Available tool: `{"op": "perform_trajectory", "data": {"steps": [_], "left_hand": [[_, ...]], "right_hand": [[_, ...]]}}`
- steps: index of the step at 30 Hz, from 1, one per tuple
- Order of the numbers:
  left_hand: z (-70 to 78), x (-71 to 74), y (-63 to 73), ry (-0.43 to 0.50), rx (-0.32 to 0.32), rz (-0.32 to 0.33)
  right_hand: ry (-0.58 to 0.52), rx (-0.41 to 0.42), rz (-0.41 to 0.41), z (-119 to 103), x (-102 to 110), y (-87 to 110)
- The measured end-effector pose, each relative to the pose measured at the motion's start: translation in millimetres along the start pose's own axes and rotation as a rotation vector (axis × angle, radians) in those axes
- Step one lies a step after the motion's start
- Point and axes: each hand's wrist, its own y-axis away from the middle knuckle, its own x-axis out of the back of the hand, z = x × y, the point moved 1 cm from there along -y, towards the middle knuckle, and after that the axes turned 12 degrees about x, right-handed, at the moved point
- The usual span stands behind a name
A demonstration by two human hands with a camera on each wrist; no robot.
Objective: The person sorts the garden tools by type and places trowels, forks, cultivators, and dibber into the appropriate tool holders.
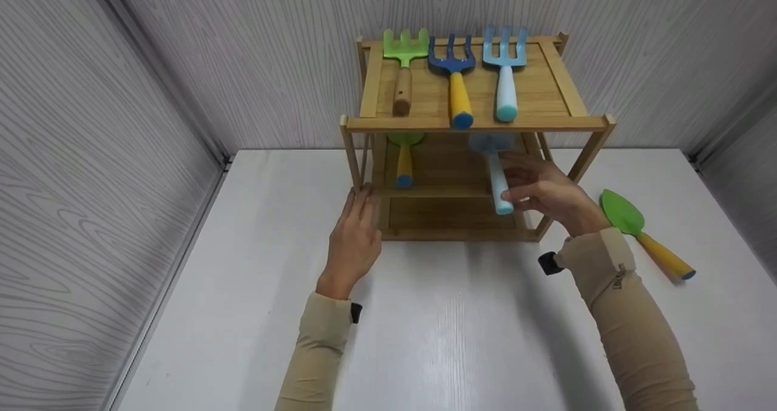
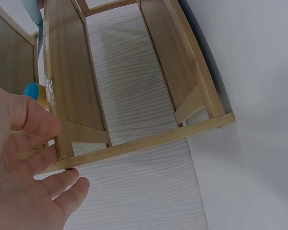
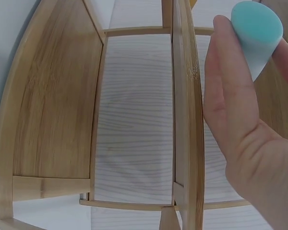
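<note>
My right hand (image 1: 546,192) pinches the pale-blue handle of a hand trowel (image 1: 499,183) between thumb and fingers. Its blade sits under the top board of the wooden rack (image 1: 485,124), over the middle shelf, partly hidden by the front rail. In the right wrist view the turquoise handle end (image 3: 257,21) shows between the fingers. At the rack's front left upright, my left hand (image 1: 355,241) holds lightly, thumb on one side and fingers on the other. A green trowel with a yellow handle (image 1: 405,165) lies left on the middle shelf.
On the top board lie a green fork (image 1: 403,77), a dark-blue fork with a yellow handle (image 1: 458,89) and a light-blue fork (image 1: 505,83). Another green trowel (image 1: 652,241) rests on the white table (image 1: 425,338), right of the rack. Grey wood-grain walls (image 1: 273,65) enclose the table.
</note>
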Motion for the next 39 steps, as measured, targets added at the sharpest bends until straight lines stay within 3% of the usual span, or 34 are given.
{"op": "perform_trajectory", "data": {"steps": [7,29,35,39], "left_hand": [[0.5,0.8,-1.0,-0.007,-0.011,0.01],[-1.5,-2.6,1.3,0.009,0.01,0.017],[-2.0,-2.8,1.5,0.01,0.016,0.012],[-0.7,-1.9,0.9,0.006,0.015,0.012]], "right_hand": [[-0.027,-0.022,0.001,-2.5,-2.9,-10.1],[-0.19,-0.211,0.011,-7.2,-22.7,-46.9],[-0.143,-0.243,0.045,-7.5,-31.1,-56.0],[-0.137,-0.213,0.043,-9.9,-34.4,-61.6]]}}
